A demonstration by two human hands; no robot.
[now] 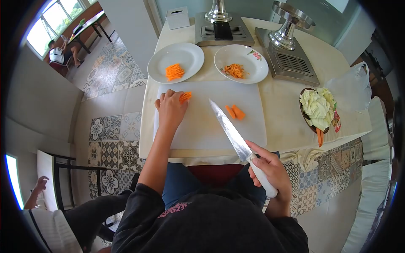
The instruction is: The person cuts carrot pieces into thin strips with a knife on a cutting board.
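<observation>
A small bunch of carrot strips lies near the far left corner of the white cutting board, at the fingertips of the left hand. That hand is palm down, knuckles raised and fingers bent; whether it pinches the strips or only rests against them, I cannot tell. The left forearm stretches forward from the dark sleeve, nearly straight up the board's left side.

The right hand is wrapped around the white handle of the knife, nearer the body and past the board's near edge. Its elbow is bent, and the blade slants forward and left over the board, its tip pointing away from the person. The two hands are well apart.

To the right of the blade, carrot pieces lie on the board. Beyond it, the left plate carries a neat pile of shreds, and the flowered plate carries carrot bits. Farther right on the counter sits cabbage beside a clear plastic bag.
</observation>
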